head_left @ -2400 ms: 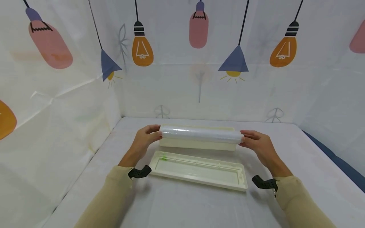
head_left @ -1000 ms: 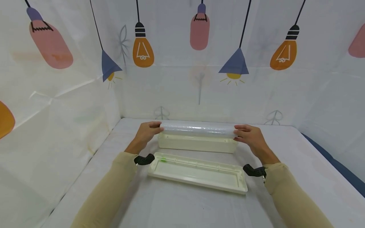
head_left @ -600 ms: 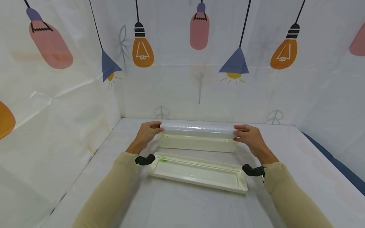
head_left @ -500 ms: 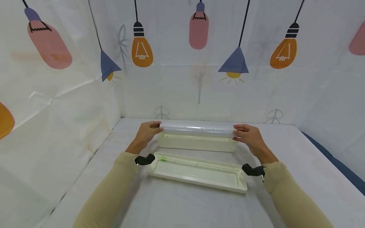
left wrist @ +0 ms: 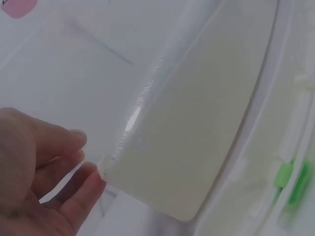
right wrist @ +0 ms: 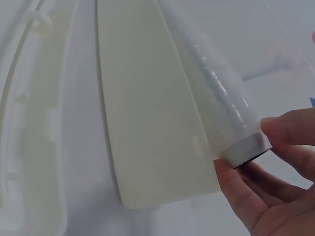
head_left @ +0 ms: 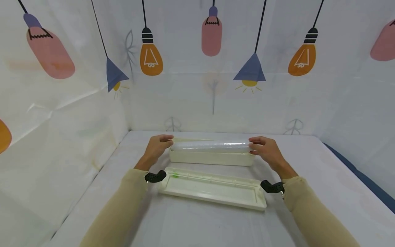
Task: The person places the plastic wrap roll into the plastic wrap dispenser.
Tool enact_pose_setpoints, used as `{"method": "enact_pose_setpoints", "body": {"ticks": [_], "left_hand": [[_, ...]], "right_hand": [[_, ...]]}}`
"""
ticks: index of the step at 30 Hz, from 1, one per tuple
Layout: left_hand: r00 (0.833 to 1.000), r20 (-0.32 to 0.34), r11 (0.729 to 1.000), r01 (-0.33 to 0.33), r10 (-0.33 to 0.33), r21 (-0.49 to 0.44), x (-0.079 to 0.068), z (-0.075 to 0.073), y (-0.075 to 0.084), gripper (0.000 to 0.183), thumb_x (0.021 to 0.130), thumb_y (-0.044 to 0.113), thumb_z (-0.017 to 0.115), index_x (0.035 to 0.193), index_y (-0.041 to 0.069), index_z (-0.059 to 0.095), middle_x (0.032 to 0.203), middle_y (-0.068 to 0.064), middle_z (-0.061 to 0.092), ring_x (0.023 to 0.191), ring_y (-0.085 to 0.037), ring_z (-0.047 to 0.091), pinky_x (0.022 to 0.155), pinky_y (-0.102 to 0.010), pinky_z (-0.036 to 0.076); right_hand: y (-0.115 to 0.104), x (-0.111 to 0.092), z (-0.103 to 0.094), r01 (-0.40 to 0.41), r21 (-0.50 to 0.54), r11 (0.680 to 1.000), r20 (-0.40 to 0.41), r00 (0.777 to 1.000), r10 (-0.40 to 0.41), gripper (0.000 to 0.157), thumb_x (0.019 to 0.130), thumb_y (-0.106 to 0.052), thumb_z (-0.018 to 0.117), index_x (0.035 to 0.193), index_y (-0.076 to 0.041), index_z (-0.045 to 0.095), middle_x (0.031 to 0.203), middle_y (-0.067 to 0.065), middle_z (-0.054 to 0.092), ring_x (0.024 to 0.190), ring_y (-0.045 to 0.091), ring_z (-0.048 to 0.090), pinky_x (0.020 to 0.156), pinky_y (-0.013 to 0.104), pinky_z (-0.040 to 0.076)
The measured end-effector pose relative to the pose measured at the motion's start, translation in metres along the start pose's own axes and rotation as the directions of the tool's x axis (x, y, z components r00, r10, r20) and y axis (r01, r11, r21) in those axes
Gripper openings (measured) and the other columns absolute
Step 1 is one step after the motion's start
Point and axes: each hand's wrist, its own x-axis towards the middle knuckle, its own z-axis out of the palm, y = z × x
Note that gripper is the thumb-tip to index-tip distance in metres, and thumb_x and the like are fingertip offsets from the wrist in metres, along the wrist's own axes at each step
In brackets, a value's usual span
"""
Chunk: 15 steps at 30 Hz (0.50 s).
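Note:
A roll of clear plastic wrap (head_left: 213, 146) lies along a long cream box (head_left: 213, 159). Its left part sits down inside, while the right end is higher, above the rim. My right hand (head_left: 267, 151) holds that end; in the right wrist view the thumb rests on the roll's white core end (right wrist: 246, 149), and other fingers touch the box end. At the box's left end is my left hand (head_left: 155, 148). In the left wrist view its loosely bent fingers (left wrist: 91, 184) touch the box corner, and the thumb stands apart from the wrap.
A cream lid (head_left: 213, 189) lies inner side up in front of the box, slightly skewed, with a green slider (left wrist: 284, 175) on its rail. White sheeting printed with lamps (head_left: 249, 70) hangs behind and to the left of the white table (head_left: 197, 228).
The roll has come down from above the box, its left end lowest, now inside. My left fingers have come off the roll; my right hand has lowered slightly with its end.

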Motion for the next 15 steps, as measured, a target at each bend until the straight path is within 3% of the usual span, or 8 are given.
{"method": "enact_pose_setpoints", "body": {"ticks": [5, 9, 15], "left_hand": [[0.998, 0.049, 0.999, 0.039, -0.04, 0.029, 0.001, -0.0003, -0.0005, 0.039, 0.099, 0.016, 0.063, 0.137, 0.004, 0.061, 0.147, -0.01, 0.052, 0.127, -0.033, 0.054, 0.11, -0.052, 0.038], [0.995, 0.081, 0.996, 0.058, -0.064, 0.072, 0.0023, -0.0003, -0.0039, 0.039, 0.099, 0.017, 0.064, 0.136, 0.004, 0.062, 0.152, -0.007, 0.047, 0.127, -0.033, 0.053, 0.108, -0.052, 0.04], [0.994, 0.086, 0.992, 0.056, -0.066, 0.113, -0.0003, 0.0003, -0.0086, 0.039, 0.099, 0.014, 0.064, 0.136, 0.003, 0.061, 0.152, -0.008, 0.047, 0.125, -0.033, 0.055, 0.105, -0.049, 0.043]], "right_hand": [[-0.0013, 0.002, -0.0055, 0.049, -0.113, 0.992, 0.04, 0.998, -0.045, 0.051, 0.1, -0.022, 0.063, 0.141, 0.006, 0.051, 0.139, 0.028, 0.052, 0.113, 0.04, 0.063, 0.095, 0.047, 0.053], [-0.003, 0.0049, -0.0076, 0.092, -0.247, 0.965, 0.063, 0.995, -0.079, 0.051, 0.099, -0.023, 0.065, 0.141, 0.003, 0.053, 0.14, 0.028, 0.052, 0.12, 0.043, 0.058, 0.097, 0.058, 0.049], [0.0002, 0.0089, -0.0064, 0.128, -0.344, 0.93, 0.074, 0.991, -0.109, 0.048, 0.099, -0.021, 0.065, 0.139, 0.002, 0.054, 0.139, 0.028, 0.053, 0.124, 0.045, 0.054, 0.093, 0.059, 0.05]]}}
